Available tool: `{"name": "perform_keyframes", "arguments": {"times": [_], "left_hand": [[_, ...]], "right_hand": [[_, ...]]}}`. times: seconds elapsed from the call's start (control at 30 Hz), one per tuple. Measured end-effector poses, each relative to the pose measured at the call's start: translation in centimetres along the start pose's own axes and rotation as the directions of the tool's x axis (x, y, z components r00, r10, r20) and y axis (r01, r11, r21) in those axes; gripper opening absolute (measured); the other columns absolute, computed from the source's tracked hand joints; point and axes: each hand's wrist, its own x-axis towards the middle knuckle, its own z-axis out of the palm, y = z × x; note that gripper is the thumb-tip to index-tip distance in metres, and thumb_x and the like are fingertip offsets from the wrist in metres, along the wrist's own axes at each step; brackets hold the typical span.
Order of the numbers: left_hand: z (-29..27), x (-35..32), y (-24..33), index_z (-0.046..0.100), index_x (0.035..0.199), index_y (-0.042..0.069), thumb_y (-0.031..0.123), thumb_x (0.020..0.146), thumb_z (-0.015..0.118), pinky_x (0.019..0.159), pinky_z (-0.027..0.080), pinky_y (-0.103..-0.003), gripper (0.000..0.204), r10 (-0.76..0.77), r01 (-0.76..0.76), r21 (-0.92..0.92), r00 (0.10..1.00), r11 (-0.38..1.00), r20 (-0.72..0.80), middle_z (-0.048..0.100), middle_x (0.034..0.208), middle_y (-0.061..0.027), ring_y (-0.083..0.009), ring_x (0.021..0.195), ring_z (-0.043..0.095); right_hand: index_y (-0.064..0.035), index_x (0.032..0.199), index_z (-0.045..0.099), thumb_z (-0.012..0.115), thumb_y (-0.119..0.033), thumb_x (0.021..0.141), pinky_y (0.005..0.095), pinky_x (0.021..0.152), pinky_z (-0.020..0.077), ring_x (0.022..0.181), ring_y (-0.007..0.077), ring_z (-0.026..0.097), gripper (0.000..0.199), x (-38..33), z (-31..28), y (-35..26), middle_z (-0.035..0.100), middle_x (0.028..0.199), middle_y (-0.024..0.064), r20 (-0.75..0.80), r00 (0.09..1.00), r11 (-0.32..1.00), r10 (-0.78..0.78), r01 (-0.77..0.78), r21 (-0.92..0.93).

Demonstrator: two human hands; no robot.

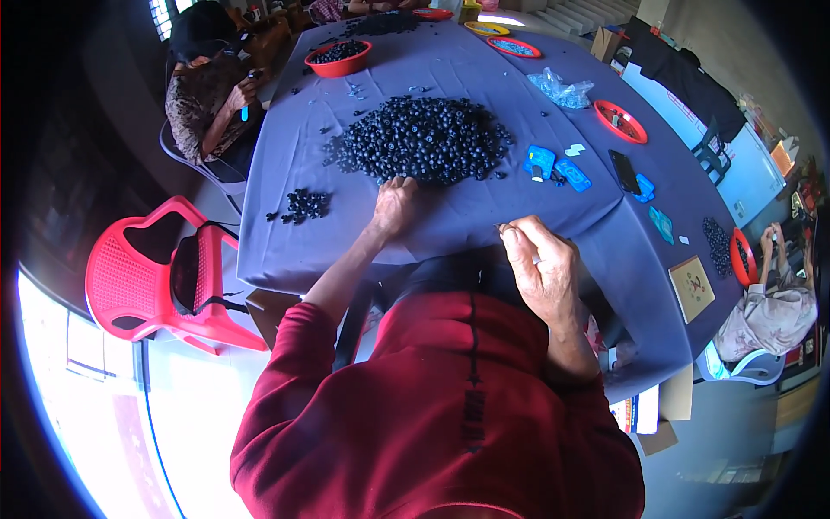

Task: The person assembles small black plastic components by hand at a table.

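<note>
A big pile of small, shiny black round pieces [415,138] lies on the cloth-covered table [467,212]. My left hand [398,206] is at the near edge of this pile, its fingers curled down against the pieces; whatever lies under the fingertips is hidden. Farther right, my right hand [543,268] is raised over the table's near edge. Its thumb and forefinger are pinched together, and a tiny dark bit shows at their tips, too small to name. A smaller cluster of black pieces [304,205] sits left of my left hand.
Beyond the pile stands a red bowl [339,62] of black pieces. Blue plastic cases [540,160], a phone [624,171], a clear bag [562,88] and a red tray [621,121] occupy the right side. A red chair [156,272] stands left. Other people sit around the table.
</note>
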Motion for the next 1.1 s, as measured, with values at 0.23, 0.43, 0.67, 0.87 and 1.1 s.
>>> {"name": "perform_keyframes", "arguments": {"times": [0.23,0.43,0.67,0.87,1.1], "left_hand": [[-4.5,1.9,4.2,0.056,0.091,0.001,0.004,0.085,0.053,0.064,0.043,-0.023,0.008,-0.186,0.26,-0.938,0.957,0.229,0.22,0.059,0.077,-0.0051,-0.0108,0.066,0.053],[-8.2,2.6,10.2,0.054,0.095,0.002,0.019,0.082,0.062,0.063,0.039,-0.027,0.023,0.148,0.277,-0.83,0.961,-0.485,0.234,0.052,0.077,-0.0053,-0.0138,0.071,0.047],[-8.5,2.3,14.8,0.049,0.095,-0.001,0.021,0.074,0.071,0.065,0.041,-0.028,0.037,0.312,0.396,-0.673,0.917,-0.624,0.25,0.048,0.081,-0.0062,-0.0152,0.073,0.047],[-7.9,2.3,16.3,0.05,0.092,0.0,0.014,0.085,0.057,0.065,0.036,-0.028,0.017,0.407,0.418,-0.621,0.898,-0.664,0.169,0.051,0.084,-0.0073,-0.0129,0.072,0.044],[-8.1,2.0,16.3,0.05,0.093,-0.002,0.017,0.083,0.059,0.065,0.037,-0.028,0.022,0.404,0.401,-0.673,0.9,-0.621,0.164,0.051,0.084,-0.0072,-0.013,0.072,0.044]], "right_hand": [[0.0015,0.081,0.057,0.053,-0.015,0.089,0.026,0.051,0.0406,0.054,0.0131,0.052,0.019,0.1,-0.1,0.2,0.056,0.064,0.0085,-0.046,0.998,0.999,-0.032,0.032,-0.01],[0.0009,0.08,0.056,0.052,-0.016,0.09,0.0251,0.049,0.0385,0.052,0.0107,0.048,0.02,0.1,-0.3,0.4,0.052,0.061,0.0068,-0.019,1.0,1.0,0.014,-0.014,-0.02],[-0.0006,0.078,0.055,0.051,-0.018,0.09,0.027,0.049,0.0392,0.051,0.0125,0.049,0.022,0.1,-0.8,0.4,0.053,0.06,0.007,0.001,0.998,0.995,0.056,-0.056,-0.078],[-0.0025,0.076,0.054,0.051,-0.018,0.09,0.0285,0.049,0.0397,0.052,0.0139,0.053,0.021,0.1,-1.1,0.5,0.058,0.062,0.0072,-0.036,0.997,0.996,0.071,-0.073,-0.053],[-0.0029,0.076,0.054,0.051,-0.018,0.09,0.0272,0.05,0.0416,0.053,0.016,0.057,0.021,-0.1,-0.8,1.0,0.063,0.066,0.0052,-0.045,0.996,0.997,0.071,-0.073,-0.033]]}}
